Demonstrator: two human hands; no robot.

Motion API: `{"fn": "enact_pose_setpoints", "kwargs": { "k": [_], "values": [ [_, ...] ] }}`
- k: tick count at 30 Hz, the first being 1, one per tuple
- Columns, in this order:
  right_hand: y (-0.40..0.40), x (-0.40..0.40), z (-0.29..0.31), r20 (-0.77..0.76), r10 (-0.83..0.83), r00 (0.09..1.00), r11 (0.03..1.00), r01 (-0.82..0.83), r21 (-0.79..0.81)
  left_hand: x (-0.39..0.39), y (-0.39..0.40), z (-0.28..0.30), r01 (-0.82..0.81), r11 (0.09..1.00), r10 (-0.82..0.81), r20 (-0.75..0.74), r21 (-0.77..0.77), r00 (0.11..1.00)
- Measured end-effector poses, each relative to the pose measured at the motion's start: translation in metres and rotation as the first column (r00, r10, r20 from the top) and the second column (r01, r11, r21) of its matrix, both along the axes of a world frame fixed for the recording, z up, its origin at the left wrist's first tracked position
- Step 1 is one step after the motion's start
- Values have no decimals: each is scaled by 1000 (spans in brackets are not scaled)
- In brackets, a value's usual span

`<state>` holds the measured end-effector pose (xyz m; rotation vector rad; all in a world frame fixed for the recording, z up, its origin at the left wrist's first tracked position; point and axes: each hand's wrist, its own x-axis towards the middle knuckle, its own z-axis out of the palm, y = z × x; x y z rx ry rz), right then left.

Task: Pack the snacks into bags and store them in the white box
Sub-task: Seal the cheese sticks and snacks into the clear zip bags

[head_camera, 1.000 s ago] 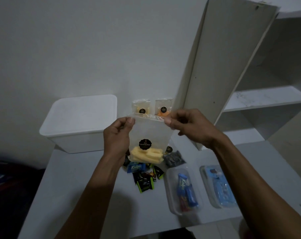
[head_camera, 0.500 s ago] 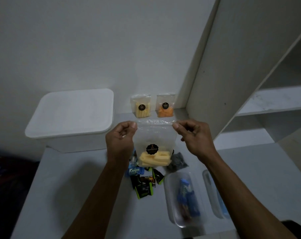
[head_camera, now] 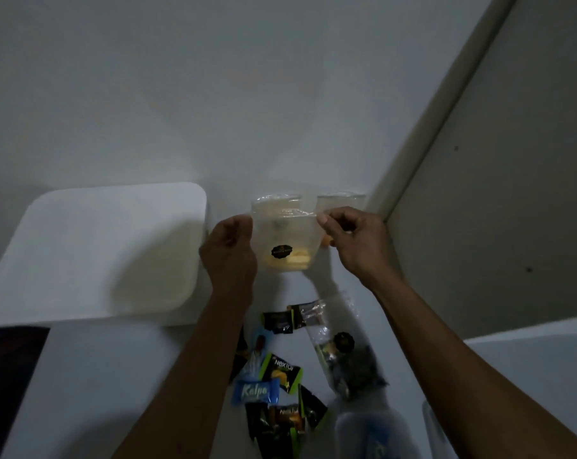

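A clear plastic bag [head_camera: 285, 241] with a black round sticker and yellow snack pieces at its bottom hangs upright at the back of the table. My left hand [head_camera: 229, 251] pinches its top left corner and my right hand [head_camera: 353, 241] pinches its top right corner. Behind it, two more filled bags [head_camera: 341, 200] lean on the wall, mostly hidden. The white box [head_camera: 95, 253] with its lid on stands to the left. Several wrapped snacks [head_camera: 273, 379] lie on the table near me.
A clear bag of dark snacks [head_camera: 346, 356] lies right of the wrappers. Clear plastic containers [head_camera: 373, 435] sit at the bottom edge. A tall cabinet side panel [head_camera: 499, 193] rises at the right. Something dark [head_camera: 5, 376] is past the table's left edge.
Both hands have carried the yellow snack bag away from me, toward the two bags by the wall. The camera has tilted down and closer to the table.
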<state>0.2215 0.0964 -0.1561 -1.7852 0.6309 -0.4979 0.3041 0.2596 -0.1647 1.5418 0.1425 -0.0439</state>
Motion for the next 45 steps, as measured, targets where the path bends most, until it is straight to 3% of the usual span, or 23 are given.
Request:
{"fn": "enact_pose_setpoints", "kwargs": {
  "k": [8,17,19,21,23,27,29,32,37,45],
  "values": [
    [-15,60,-47,-32,-24,999,999,25,36,45,-19,-41,-77,997,76,-142,-5,987],
    [-17,77,-63,-92,-19,996,1000,19,-3,68,-25,-61,-76,997,77,-139,12,987],
    [-19,72,-62,-100,-32,994,999,31,-18,64,-27,-54,-98,994,103,-152,39,983],
    [-20,57,-59,-95,-83,992,997,83,-4,51,-24,-47,-95,982,119,-146,160,982],
    [-20,29,-65,-134,-115,984,993,116,-2,23,-17,-48,-42,955,88,-147,293,985],
    [-13,-48,-101,-351,-138,926,990,122,-68,-51,-6,-74,185,900,-45,-338,394,940],
    [-5,-78,-117,-437,-136,889,991,118,-68,-84,-6,-93,311,830,-103,-421,462,901],
    [10,-102,-127,-518,-140,844,990,137,-43,-120,-10,-118,380,827,-96,-561,414,822],
    [23,-112,-131,-504,-157,849,972,224,76,-136,-21,-125,369,834,-45,-616,410,786],
    [37,-134,-101,-282,-97,955,949,174,264,-144,2,-96,303,901,-153,-425,312,892]
  ]
}}
